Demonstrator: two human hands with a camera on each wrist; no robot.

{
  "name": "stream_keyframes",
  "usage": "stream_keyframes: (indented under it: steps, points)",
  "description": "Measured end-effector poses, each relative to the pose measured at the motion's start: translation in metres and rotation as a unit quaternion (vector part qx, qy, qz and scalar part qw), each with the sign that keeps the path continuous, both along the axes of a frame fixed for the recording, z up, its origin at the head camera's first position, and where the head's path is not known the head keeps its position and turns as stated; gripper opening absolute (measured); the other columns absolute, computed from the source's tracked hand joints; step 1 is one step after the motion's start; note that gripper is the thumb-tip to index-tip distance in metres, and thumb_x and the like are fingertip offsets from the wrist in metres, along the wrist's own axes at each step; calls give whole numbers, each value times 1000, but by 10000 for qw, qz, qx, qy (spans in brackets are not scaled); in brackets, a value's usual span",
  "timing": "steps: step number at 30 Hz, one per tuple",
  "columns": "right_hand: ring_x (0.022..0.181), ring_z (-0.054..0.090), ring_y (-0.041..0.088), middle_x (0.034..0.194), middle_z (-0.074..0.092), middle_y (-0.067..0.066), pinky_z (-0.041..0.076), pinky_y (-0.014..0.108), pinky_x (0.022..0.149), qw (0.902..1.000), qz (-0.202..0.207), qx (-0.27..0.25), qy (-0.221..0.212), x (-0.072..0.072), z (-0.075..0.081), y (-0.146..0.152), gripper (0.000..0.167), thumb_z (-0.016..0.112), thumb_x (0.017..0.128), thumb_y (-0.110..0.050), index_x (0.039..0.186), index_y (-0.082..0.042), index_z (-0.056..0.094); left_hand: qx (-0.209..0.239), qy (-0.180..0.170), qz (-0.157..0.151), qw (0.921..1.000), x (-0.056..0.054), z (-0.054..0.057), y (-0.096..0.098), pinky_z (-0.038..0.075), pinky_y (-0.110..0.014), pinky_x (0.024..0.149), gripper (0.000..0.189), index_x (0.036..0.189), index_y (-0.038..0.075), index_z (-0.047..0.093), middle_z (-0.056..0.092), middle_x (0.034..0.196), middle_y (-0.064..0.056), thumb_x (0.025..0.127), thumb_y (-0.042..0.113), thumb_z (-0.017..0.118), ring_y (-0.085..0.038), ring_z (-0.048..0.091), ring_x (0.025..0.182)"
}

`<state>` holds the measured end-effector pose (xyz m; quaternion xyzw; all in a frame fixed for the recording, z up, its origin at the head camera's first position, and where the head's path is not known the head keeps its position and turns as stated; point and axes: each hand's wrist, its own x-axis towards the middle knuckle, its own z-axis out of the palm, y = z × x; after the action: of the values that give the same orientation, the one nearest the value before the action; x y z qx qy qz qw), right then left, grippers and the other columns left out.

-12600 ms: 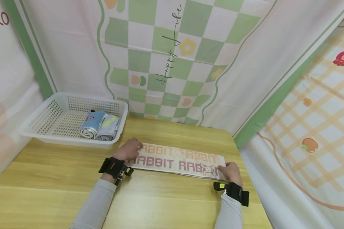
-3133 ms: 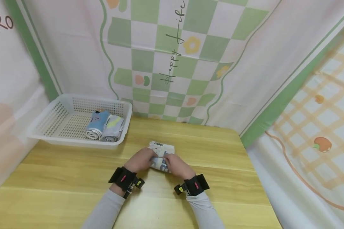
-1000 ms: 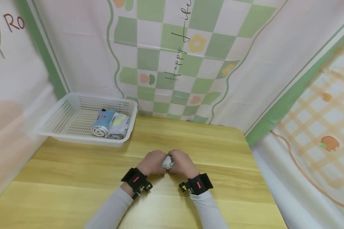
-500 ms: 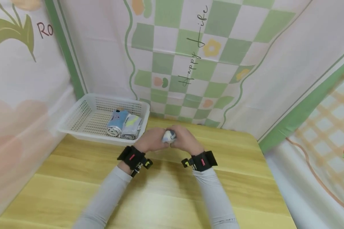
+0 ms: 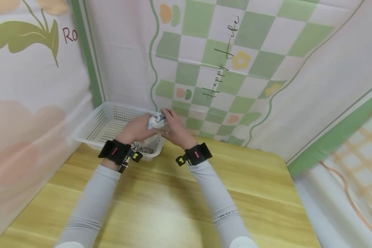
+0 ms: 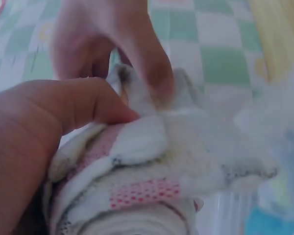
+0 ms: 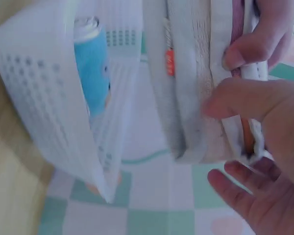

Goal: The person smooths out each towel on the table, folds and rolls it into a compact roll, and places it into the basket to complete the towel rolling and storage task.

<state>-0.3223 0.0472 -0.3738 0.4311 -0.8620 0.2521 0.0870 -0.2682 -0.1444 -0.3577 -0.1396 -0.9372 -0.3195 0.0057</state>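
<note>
Between both hands is a rolled-up towel (image 5: 156,121), white with blue print on its outside, held above the near right end of a white basket. My left hand (image 5: 135,128) grips the roll from the left, its thumb pressed on the layers in the left wrist view. From the right, my right hand (image 5: 178,133) holds the other side, thumb over the layered edge and fingers spread around the end in the right wrist view. Pink patches and a loose fold show on the towel (image 6: 144,191) in the left wrist view; a small red tag shows in the right wrist view.
The white plastic basket (image 5: 86,139) stands at the back left of the wooden table (image 5: 161,206). Inside it lie a grey rolled towel (image 5: 146,150), partly hidden by my hands, and a blue rolled towel (image 7: 94,73). A checked curtain (image 5: 190,74) hangs behind.
The towel, earlier laid out flat as a strip, is now folded and rolled. Both hands have lifted it off the table and carried it left and back, over the basket's edge.
</note>
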Motion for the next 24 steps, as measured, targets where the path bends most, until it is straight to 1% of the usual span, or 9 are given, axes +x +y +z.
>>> stream_keyframes:
  steps: [3, 6, 10, 12, 13, 14, 17, 19, 24]
  points:
    - [133, 42, 34, 143, 41, 23, 38, 40, 115, 9999, -15, 91, -86, 4, -10, -8, 80, 76, 86, -7, 151, 6, 31, 114, -433, 437, 9980, 0, 3, -21, 58, -35, 58, 66, 145, -10, 37, 62, 115, -25, 95, 24, 63, -28, 66, 78]
    - [131, 41, 34, 141, 43, 22, 39, 41, 113, 9981, -110, 548, -276, 12, -24, -11, 72, 72, 90, -13, 147, 6, 33, 108, -767, 862, 9933, 1, 2, -38, 58, -35, 58, 73, 147, -13, 29, 59, 114, -28, 95, 27, 62, -31, 65, 81]
    - [123, 45, 31, 134, 48, 17, 45, 39, 103, 9918, -346, 1186, -338, 25, -43, -10, 54, 67, 93, -16, 139, 2, 44, -99, -886, 1133, 9895, -4, 0, -54, 56, -35, 61, 75, 145, -18, 30, 58, 113, -29, 96, 32, 59, -33, 63, 84]
    - [117, 45, 29, 128, 49, 14, 46, 37, 98, 9890, -454, 1376, -298, 30, -49, -9, 45, 64, 94, -17, 132, 1, 49, -224, -983, 1211, 9875, -8, -1, -59, 56, -40, 67, 75, 144, -20, 30, 56, 116, -32, 98, 33, 56, -36, 62, 89]
    - [115, 45, 29, 125, 50, 13, 46, 37, 97, 9882, -487, 1426, -283, 32, -52, -8, 41, 63, 95, -18, 129, 1, 51, -330, -1041, 1238, 9863, -11, -2, -62, 56, -44, 74, 78, 146, -22, 26, 55, 122, -36, 99, 34, 54, -41, 62, 96]
    - [114, 44, 27, 122, 49, 12, 46, 35, 96, 9869, -544, 1495, -272, 34, -54, -7, 38, 63, 95, -19, 126, 1, 53, -401, -1108, 1255, 9851, -14, -2, -64, 56, -48, 82, 80, 147, -23, 21, 52, 128, -40, 100, 34, 52, -45, 60, 103]
    - [112, 41, 26, 118, 48, 10, 45, 34, 94, 9854, -672, 1535, -312, 40, -56, -3, 32, 60, 97, -22, 119, 1, 57, -572, -1313, 1399, 9797, -22, -3, -71, 50, -55, 94, 88, 150, -24, 0, 44, 136, -47, 103, 36, 45, -53, 55, 115]
    - [112, 40, 25, 118, 47, 10, 44, 33, 94, 9846, -725, 1551, -356, 44, -56, -1, 30, 59, 97, -22, 116, 1, 58, -649, -1354, 1500, 9772, -29, -5, -76, 49, -56, 96, 91, 149, -23, -10, 43, 136, -50, 103, 36, 42, -55, 54, 117]
    - [111, 39, 26, 116, 48, 10, 41, 34, 95, 9857, -751, 1458, -397, 51, -55, 0, 26, 58, 97, -21, 111, 1, 59, -634, -1360, 1800, 9721, -43, -16, -86, 49, -49, 77, 89, 149, -23, -10, 56, 115, -45, 102, 31, 43, -46, 61, 90]
